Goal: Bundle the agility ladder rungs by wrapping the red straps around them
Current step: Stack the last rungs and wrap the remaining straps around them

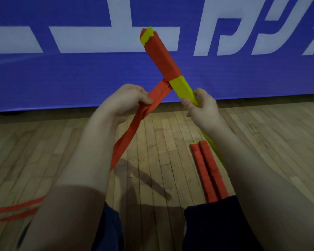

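A stack of yellow ladder rungs (182,88) is held up tilted, its top end pointing up and to the left. Its upper half is covered by wound red strap (161,55). My right hand (201,107) grips the bare yellow part below the wrapping. My left hand (127,102) pinches the loose red strap (158,95) just where it leaves the bundle, pulled taut to the lower left. The strap runs on down to the floor (16,209) at the bottom left.
Two rung bundles fully wrapped in red (207,171) lie side by side on the wooden floor (152,151) by my right forearm. A blue banner with white lettering (80,73) stands upright just behind. My dark-clothed knees (207,225) are at the bottom.
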Demonstrator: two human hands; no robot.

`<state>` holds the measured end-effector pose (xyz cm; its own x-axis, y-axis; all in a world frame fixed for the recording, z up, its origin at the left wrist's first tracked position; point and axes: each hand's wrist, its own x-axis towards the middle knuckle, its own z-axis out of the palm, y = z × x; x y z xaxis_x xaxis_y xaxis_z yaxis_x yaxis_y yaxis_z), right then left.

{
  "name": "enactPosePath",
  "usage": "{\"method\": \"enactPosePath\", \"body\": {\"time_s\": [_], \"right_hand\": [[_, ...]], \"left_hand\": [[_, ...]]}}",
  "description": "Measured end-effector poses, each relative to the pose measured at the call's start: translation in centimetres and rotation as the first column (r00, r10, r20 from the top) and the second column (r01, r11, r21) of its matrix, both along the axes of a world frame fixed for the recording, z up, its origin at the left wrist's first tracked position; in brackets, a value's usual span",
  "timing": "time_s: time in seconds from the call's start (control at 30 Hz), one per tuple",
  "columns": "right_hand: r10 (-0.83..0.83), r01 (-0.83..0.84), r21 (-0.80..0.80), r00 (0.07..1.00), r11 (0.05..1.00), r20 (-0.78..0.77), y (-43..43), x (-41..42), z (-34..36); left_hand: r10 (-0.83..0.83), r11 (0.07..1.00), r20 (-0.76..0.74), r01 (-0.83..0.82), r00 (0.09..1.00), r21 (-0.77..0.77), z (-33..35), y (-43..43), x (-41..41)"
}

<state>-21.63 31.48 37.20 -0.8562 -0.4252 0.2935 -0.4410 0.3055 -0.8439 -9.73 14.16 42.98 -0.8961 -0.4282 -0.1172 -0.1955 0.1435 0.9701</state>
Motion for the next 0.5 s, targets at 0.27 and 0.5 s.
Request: {"method": "enactPosePath", "body": {"time_s": [0.27,0.5], "right_hand": [[0.013,-0.009,0.038,0.993,0.999,-0.115,-0.2,0.7,0.4],[0.003,0.024,0.12,0.976,0.992,-0.219,0.0,0.8,0.5]], "left_hand": [[0.363,0.913,-0.028,-0.35,0.931,0.212,-0.9,0.8,-1.1],[0.105,0.994,-0.052,-0.106,0.993,-0.03,-1.0,0.6,-1.3]]}}
